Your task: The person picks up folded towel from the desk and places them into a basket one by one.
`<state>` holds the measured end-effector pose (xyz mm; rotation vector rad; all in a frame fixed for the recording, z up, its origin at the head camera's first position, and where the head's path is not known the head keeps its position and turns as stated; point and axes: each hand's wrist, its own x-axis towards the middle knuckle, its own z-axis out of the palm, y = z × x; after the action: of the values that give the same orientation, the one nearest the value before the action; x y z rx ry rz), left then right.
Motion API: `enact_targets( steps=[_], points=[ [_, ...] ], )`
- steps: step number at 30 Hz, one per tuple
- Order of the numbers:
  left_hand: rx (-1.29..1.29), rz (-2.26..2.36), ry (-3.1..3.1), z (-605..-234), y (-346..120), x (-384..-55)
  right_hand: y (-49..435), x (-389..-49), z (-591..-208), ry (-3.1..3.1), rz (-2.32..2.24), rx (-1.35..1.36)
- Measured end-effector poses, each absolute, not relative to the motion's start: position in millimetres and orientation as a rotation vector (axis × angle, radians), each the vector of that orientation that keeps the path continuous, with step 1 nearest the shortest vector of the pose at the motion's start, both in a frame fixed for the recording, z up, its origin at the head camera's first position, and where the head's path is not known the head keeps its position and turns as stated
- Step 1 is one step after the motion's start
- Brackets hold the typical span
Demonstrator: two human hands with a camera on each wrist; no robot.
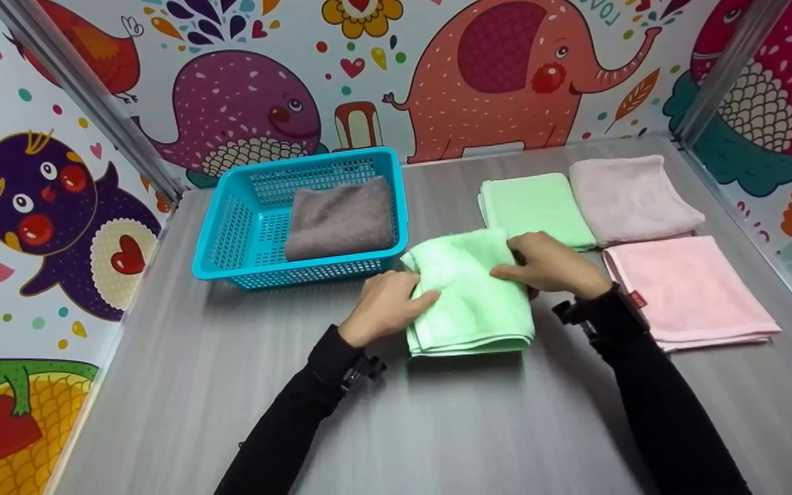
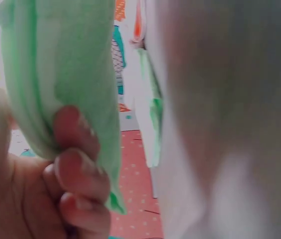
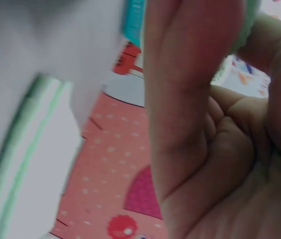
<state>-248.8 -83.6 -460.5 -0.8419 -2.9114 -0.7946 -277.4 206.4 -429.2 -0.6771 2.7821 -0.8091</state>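
Note:
Between both hands is a folded light green towel (image 1: 475,295), raised a little off the table with a shadow under its near edge. My left hand (image 1: 388,302) grips its left side, thumb on top; the left wrist view shows the fingers (image 2: 80,174) curled under the folded layers. On the towel's right side my right hand (image 1: 551,265) pinches the edge, thumb on top and other fingers partly hidden behind it. In the right wrist view only a sliver of green shows by the fingers. Another folded green towel (image 1: 537,206) lies just beyond the right hand.
At the back left stands a blue plastic basket (image 1: 231,227) with a folded grey-brown towel (image 1: 341,220) inside. A pale mauve towel (image 1: 633,196) and a pink towel (image 1: 695,289) lie folded at the right. Cartoon-printed walls edge the grey table (image 1: 231,385).

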Motion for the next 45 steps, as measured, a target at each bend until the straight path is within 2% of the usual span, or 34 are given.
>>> enact_targets(
  steps=[7, 25, 35, 45],
  points=[
    [-0.850, -0.893, -2.879, -441, -91, -243, 210, -269, -406, 2.776, -0.903, -0.652],
    [-0.805, -0.991, -2.810, -438, -101, -249, 200, -272, -409, 2.812, -0.956, -0.658],
    [-0.647, -0.963, -2.777, -436, -115, -264, 178, -295, -407, 2.781, -1.106, -0.647],
    [-0.514, -1.301, -2.689, -433, -139, -283, 142, -330, -389, 2.761, -1.119, -0.584]
  ],
)
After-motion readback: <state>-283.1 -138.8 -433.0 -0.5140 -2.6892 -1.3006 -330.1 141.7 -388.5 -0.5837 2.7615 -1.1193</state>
